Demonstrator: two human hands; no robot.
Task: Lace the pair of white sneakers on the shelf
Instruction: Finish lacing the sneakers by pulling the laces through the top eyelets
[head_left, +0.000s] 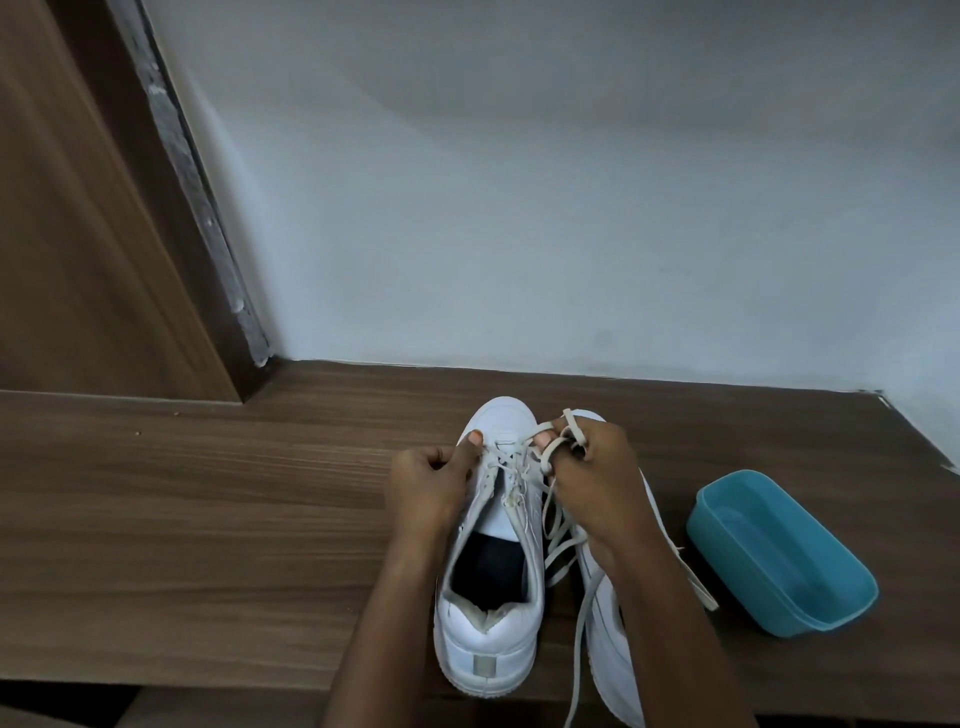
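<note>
White low-top sneaker (493, 639) with smooth synthetic upper, upright on the brown wood-grain shelf (208, 519), directly ahead of the body. Heel nearest, toe pointing at the pale grey wall (519, 208), long axis running straight away from the viewer. Lower eyelets crossed with the flat off-white lace (558, 525); upper eyelets unfilled, tongue exposed. Second white sneaker (613, 660) just beside it on the right, roughly parallel, largely hidden beneath the right forearm.

Left hand (431, 483) at the left eyelet flap near the toe end. Thumb pressed on the flap, fingers curled below, pinching it to steady the shoe. Possibly a lace end inside the fist, not discernible from this angle.

Right hand (592, 478) at the right flap, level with the left, clamped on the lace. Slack wound round the fingers, loose tail trailing back toward the heel.

Hands apart, one on each side of the lacing, equally near the next open eyelets, these nearer the body than the fingertips.

Judged step: drawing the crossing tight before threading the next pair. First shoe roughly a third laced.

Teal rounded plastic tub (779, 561) on the shelf, right of the pair, apart from both.
</note>
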